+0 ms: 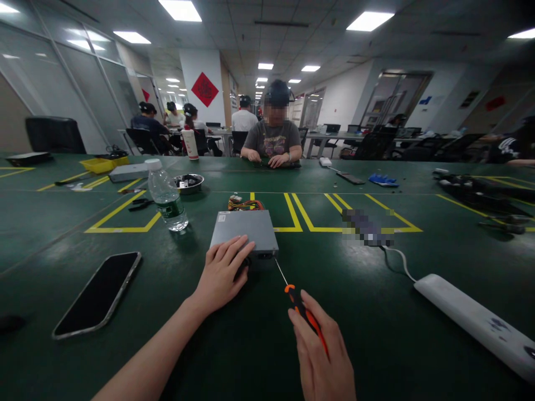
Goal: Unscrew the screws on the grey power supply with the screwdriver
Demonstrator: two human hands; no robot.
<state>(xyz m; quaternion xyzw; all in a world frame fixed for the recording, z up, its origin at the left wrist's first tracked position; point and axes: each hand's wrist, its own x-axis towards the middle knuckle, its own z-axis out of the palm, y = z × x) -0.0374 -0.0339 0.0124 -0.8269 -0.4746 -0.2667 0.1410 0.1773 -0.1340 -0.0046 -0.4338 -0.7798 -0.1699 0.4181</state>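
Note:
A grey metal computer power supply [253, 227] lies flat in front of me, its bundle of coloured wires [246, 204] at the far side. My left hand [223, 273] holds it at the near left, the fingers laid across the top and the thumb down by the front face. In my right hand [324, 345] is a screwdriver [297, 301] with an orange and black handle. Its thin shaft slants up to the near right corner of the power supply; whether the tip sits in a screw is too small to tell.
Left of the power supply stand a water bottle [167, 197] and a metal bowl [189, 182] of dark parts. A phone [98, 295] lies nearer on the left. On the right is a white power strip [472, 328] with its cable. Across the table sits a person [273, 136].

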